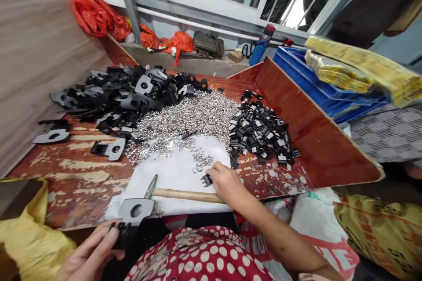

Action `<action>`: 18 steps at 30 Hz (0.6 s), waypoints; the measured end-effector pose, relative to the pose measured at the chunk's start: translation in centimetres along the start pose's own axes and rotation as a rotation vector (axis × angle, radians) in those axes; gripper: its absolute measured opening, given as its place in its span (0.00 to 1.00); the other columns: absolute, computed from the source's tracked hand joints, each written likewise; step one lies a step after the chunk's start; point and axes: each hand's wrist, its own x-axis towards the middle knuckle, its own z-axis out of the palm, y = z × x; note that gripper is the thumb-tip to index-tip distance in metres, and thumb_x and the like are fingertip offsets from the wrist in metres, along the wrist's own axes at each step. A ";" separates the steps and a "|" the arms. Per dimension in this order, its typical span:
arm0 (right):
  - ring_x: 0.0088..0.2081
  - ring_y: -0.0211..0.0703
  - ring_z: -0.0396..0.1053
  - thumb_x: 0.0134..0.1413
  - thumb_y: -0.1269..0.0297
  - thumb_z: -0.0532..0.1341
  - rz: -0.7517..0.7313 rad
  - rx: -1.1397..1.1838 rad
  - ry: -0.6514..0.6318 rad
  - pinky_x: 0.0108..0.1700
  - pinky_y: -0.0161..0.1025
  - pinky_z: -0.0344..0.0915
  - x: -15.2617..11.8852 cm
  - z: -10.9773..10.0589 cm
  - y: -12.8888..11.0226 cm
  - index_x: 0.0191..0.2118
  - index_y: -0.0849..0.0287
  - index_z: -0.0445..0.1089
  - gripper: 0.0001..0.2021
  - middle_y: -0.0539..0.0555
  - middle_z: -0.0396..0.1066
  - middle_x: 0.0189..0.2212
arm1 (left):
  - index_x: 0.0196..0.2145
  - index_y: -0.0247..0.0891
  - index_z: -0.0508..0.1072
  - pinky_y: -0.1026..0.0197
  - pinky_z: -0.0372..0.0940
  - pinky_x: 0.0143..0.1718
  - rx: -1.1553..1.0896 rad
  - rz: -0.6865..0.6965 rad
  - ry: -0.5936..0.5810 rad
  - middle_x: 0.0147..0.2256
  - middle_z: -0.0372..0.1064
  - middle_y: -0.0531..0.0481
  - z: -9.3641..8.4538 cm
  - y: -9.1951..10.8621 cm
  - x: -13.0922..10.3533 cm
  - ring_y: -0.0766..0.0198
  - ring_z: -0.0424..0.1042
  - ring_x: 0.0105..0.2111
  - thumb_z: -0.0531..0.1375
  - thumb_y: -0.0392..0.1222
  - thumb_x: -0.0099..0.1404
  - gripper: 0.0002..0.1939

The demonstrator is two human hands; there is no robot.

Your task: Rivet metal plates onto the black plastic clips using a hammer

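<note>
My left hand (99, 248), low at the left, is closed on a grey and black plastic part (147, 207) with an oval hole. The fingers of my right hand (224, 180) pinch a small black clip (206, 180) over the white cloth (178, 167). A hammer (184, 194) with a wooden handle lies on the cloth, its handle end next to my right wrist. Behind the cloth is a heap of small shiny metal pieces (201, 114). Larger black and grey parts (132, 92) are piled at the left, small black clips (260, 131) at the right.
Wooden boards (316, 136) wall the red worktable (82, 175) at both sides. A blue crate (326, 92) with yellow packs (362, 66) stands beyond the right board. Orange bags (99, 15) and blue-handled scissors (248, 50) lie at the back. Sacks (319, 224) sit at the lower right.
</note>
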 end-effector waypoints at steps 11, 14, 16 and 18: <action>0.39 0.52 0.67 0.58 0.78 0.59 -0.153 -0.124 0.077 0.42 0.46 0.66 0.4 1.7 -1.0 0.41 0.62 0.75 0.09 0.58 0.72 0.34 | 0.34 0.41 0.85 0.66 0.68 0.25 -0.070 -0.109 -0.218 0.51 0.71 0.46 3.9 4.5 -4.4 0.64 0.67 0.31 0.79 0.57 0.35 0.28; 0.39 0.51 0.69 0.58 0.77 0.59 -0.111 0.018 0.156 0.43 0.46 0.67 1.0 1.4 -1.8 0.40 0.61 0.75 0.09 0.58 0.73 0.34 | 0.29 0.38 0.84 0.67 0.67 0.24 -0.064 -0.024 -0.357 0.51 0.66 0.45 5.6 4.7 -4.6 0.64 0.67 0.32 0.78 0.55 0.41 0.22; 0.39 0.47 0.71 0.59 0.76 0.59 -0.114 0.289 0.256 0.46 0.44 0.67 1.2 0.8 -3.0 0.41 0.58 0.75 0.09 0.55 0.75 0.34 | 0.29 0.38 0.84 0.65 0.70 0.25 -0.090 -0.019 -0.424 0.52 0.64 0.45 6.8 5.0 -4.5 0.61 0.68 0.35 0.78 0.54 0.43 0.20; 0.38 0.43 0.73 0.61 0.74 0.60 -0.139 0.546 0.342 0.53 0.46 0.66 1.2 0.3 -4.7 0.41 0.56 0.76 0.08 0.51 0.77 0.34 | 0.30 0.39 0.84 0.62 0.73 0.28 -0.131 -0.008 -0.473 0.53 0.63 0.45 7.9 5.3 -4.3 0.59 0.68 0.37 0.77 0.53 0.46 0.18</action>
